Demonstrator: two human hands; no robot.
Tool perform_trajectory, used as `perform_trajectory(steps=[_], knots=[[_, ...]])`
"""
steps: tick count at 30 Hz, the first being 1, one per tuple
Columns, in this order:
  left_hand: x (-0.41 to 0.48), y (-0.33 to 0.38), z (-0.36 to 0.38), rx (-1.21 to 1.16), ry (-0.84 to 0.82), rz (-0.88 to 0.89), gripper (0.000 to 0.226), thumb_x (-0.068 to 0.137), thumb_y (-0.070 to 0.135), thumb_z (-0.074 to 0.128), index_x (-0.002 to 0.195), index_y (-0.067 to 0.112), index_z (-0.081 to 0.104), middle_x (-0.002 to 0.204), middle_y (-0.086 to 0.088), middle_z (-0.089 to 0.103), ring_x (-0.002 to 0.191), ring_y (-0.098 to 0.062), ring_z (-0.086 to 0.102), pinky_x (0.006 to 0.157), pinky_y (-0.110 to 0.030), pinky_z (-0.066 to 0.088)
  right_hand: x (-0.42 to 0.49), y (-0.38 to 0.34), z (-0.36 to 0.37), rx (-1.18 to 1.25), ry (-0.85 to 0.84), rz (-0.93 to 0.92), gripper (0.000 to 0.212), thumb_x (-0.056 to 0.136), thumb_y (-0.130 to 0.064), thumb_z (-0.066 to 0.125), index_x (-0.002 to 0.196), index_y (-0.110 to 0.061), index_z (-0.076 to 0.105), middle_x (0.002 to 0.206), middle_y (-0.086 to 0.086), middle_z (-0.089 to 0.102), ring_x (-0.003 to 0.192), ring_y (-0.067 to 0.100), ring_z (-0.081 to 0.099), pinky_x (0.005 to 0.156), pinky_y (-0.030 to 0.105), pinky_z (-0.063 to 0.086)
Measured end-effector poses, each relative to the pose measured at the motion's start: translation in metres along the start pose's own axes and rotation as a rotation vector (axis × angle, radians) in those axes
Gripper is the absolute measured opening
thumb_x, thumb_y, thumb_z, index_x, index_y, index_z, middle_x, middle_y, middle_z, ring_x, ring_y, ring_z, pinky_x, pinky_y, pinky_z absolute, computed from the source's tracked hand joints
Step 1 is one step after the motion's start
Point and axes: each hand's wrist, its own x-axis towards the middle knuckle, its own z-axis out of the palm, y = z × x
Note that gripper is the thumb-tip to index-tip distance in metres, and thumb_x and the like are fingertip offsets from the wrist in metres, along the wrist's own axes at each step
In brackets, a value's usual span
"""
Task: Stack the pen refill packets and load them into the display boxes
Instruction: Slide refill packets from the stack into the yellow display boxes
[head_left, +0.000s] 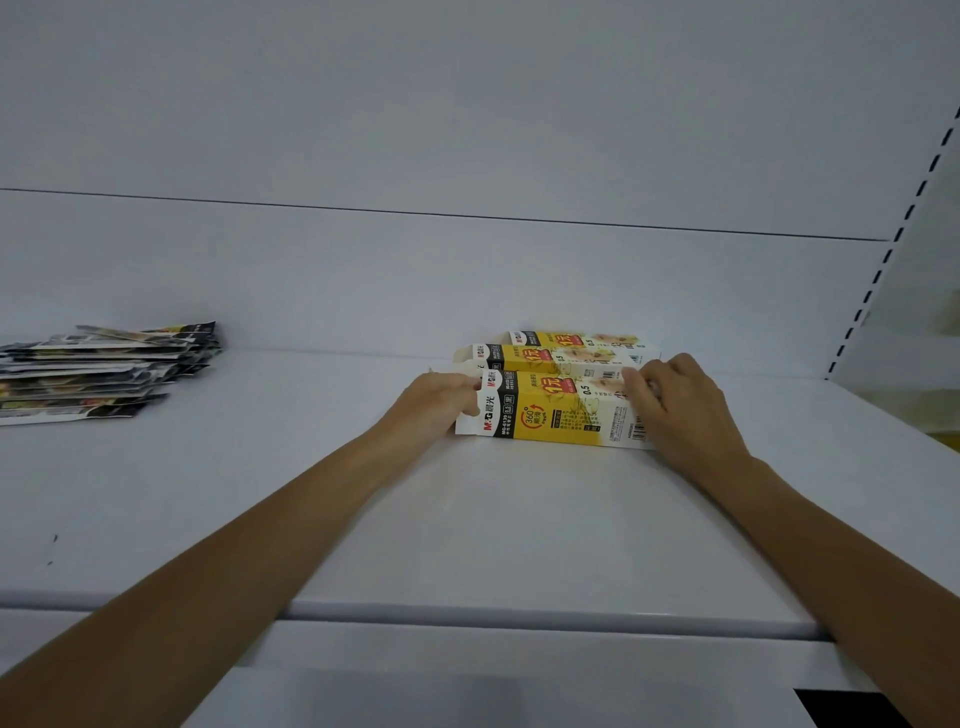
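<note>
Three yellow, black and white display boxes lie side by side on a white shelf. My left hand grips the left, flap end of the nearest box. My right hand holds that box's right end, fingers curled over its top edge. Behind it lie the second box and the third box, close to the back wall. A loose stack of dark pen refill packets sits far to the left on the same shelf.
The shelf's back panel rises right behind the boxes. A slotted upright runs up the right side. The shelf's front edge crosses under my forearms. Bare shelf lies between the packets and the boxes.
</note>
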Motion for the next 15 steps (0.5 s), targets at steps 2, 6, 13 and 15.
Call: perform_trajectory(steps=[2, 6, 13, 15], knots=[[-0.002, 0.0, 0.001, -0.025, -0.058, 0.004, 0.046, 0.052, 0.015, 0.046, 0.089, 0.02, 0.074, 0.117, -0.009, 0.062, 0.11, -0.023, 0.058, 0.105, -0.045, 0.039, 0.001, -0.003, -0.001, -0.005, 0.012, 0.005, 0.03, 0.095, -0.038, 0.034, 0.088, -0.013, 0.048, 0.089, 0.006, 0.05, 0.078, 0.019, 0.04, 0.059, 0.025, 0.03], [-0.001, -0.005, 0.001, 0.032, -0.137, 0.028, 0.059, 0.04, 0.024, 0.053, 0.095, 0.014, 0.07, 0.136, -0.008, 0.042, 0.112, -0.01, 0.047, 0.097, -0.031, 0.039, -0.001, -0.013, -0.008, -0.081, -0.043, -0.047, 0.039, 0.075, -0.011, 0.072, 0.098, -0.002, 0.042, 0.085, 0.02, 0.054, 0.068, 0.033, 0.05, 0.048, 0.033, 0.041], [0.0, 0.006, 0.003, 0.212, -0.177, -0.017, 0.026, 0.067, 0.023, 0.061, 0.091, 0.019, 0.069, 0.113, -0.002, 0.051, 0.094, -0.014, 0.05, 0.075, -0.023, 0.041, 0.005, -0.009, 0.003, -0.29, 0.002, -0.173, 0.018, 0.09, -0.017, 0.052, 0.098, -0.004, 0.043, 0.097, 0.015, 0.055, 0.074, 0.024, 0.047, 0.046, 0.027, 0.028], [-0.001, 0.008, 0.004, 0.281, -0.153, 0.044, 0.013, 0.083, 0.018, 0.059, 0.086, 0.028, 0.067, 0.093, 0.006, 0.057, 0.081, -0.007, 0.051, 0.064, -0.014, 0.039, 0.005, -0.011, 0.002, -0.278, -0.049, -0.003, 0.029, 0.097, -0.03, 0.029, 0.111, -0.01, 0.043, 0.107, 0.009, 0.051, 0.082, 0.018, 0.042, 0.048, 0.027, 0.029]])
